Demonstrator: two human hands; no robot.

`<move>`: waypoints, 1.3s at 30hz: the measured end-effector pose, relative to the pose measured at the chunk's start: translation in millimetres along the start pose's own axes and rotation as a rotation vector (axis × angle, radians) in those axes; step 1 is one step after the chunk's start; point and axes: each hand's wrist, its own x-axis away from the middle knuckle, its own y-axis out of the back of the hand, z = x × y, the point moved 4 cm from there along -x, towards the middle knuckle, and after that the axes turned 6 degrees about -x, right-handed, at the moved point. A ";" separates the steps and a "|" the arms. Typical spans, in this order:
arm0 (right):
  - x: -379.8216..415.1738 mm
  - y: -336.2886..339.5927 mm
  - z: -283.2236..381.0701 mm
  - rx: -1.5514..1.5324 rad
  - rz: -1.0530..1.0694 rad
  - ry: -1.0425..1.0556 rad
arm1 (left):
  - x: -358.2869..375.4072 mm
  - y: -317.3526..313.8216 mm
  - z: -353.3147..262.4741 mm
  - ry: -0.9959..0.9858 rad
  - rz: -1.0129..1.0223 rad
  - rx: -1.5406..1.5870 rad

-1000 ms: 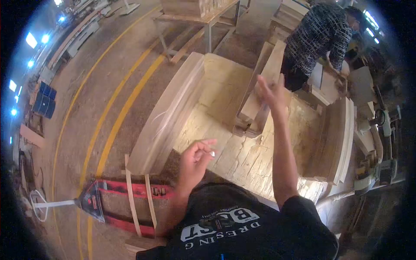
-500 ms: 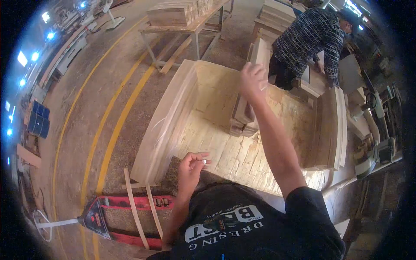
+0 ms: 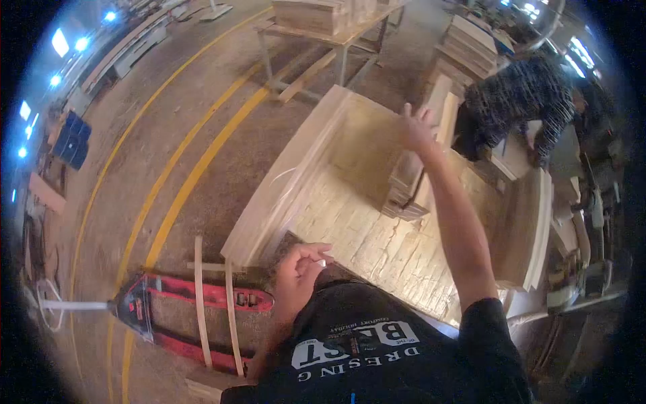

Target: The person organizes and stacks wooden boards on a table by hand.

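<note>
My right hand (image 3: 418,131) is stretched out over the left edge of a stack of wooden boards (image 3: 410,178). Its fingers look spread and slightly blurred, and nothing shows in them. The stack stands in the middle of a broad pale wooden surface (image 3: 350,232). Close to my body, my left hand (image 3: 299,273) is curled, with a small white piece (image 3: 322,263) between its fingers; its kind is too small to make out.
Long stacked boards (image 3: 296,172) flank the surface on the left, more boards (image 3: 528,229) on the right. A red pallet jack (image 3: 168,286) carrying wooden strips is at lower left. Another person (image 3: 515,108) bends over boards at right. A table (image 3: 340,37) holds wood behind.
My view has shifted, so the boards sit further right and lower. My right hand's fingers have spread apart. My left hand has drawn nearer my body, still with the white piece.
</note>
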 end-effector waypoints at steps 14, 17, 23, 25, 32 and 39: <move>205.6 -45.0 145.1 -1.323 0.826 0.510 | 51.2 78.8 -21.3 -0.175 -0.632 -0.319; 224.0 -74.8 163.8 -1.705 0.926 0.385 | 42.2 34.2 -24.1 -0.040 -0.510 -0.298; 205.8 -32.0 109.7 -2.327 0.436 0.079 | 10.4 -35.0 -12.8 -0.075 0.071 0.014; 207.5 -8.3 107.3 -2.375 0.447 -0.047 | 7.9 -31.3 -19.7 -0.156 0.022 -0.004; 206.0 66.0 126.9 -2.519 0.594 -0.237 | 6.2 -14.9 -47.6 -0.188 -0.296 -0.286; 192.1 55.9 143.0 -2.401 0.446 -0.203 | -7.9 -39.7 -123.6 -0.807 -0.334 -0.802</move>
